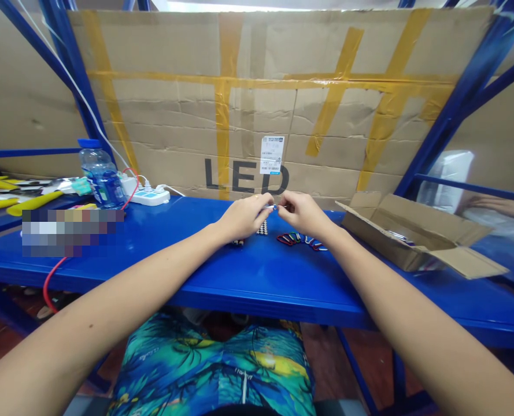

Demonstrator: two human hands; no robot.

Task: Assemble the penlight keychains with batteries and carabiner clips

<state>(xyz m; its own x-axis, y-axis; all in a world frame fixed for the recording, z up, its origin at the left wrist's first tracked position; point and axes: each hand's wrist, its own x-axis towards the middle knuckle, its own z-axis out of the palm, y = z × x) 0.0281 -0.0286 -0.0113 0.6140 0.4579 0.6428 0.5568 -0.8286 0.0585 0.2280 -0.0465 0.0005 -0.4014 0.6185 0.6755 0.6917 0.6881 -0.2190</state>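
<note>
1. Several yellow-handled tools lie in a cluttered pile at the far left; a blurred patch covers whatever is in front of them.
2. One red cable hangs over the front edge of the blue table.
3. A blue-capped bottle stands behind that patch, with a white power strip just to its right, plugs seated in it.
4. The left hand reaches to the middle, thumb and fingers pinched on a small piece, partly hidden and too small to identify.
5. Beneath the left hand, some small dark pieces lie on the table; small silver pieces sit close together in rows to their right.
6. The small piece is above the table, between the two hands; the right hand meets its right end, fingers drawn in narrow. Whether they grip it, I cannot tell.
7. Coloured carabiners lie in a row below the right hand.
8. Right of them sits a cardboard box, flaps spread.
9. At the far right edge, another person's hand shows near some clear plastic.
</note>
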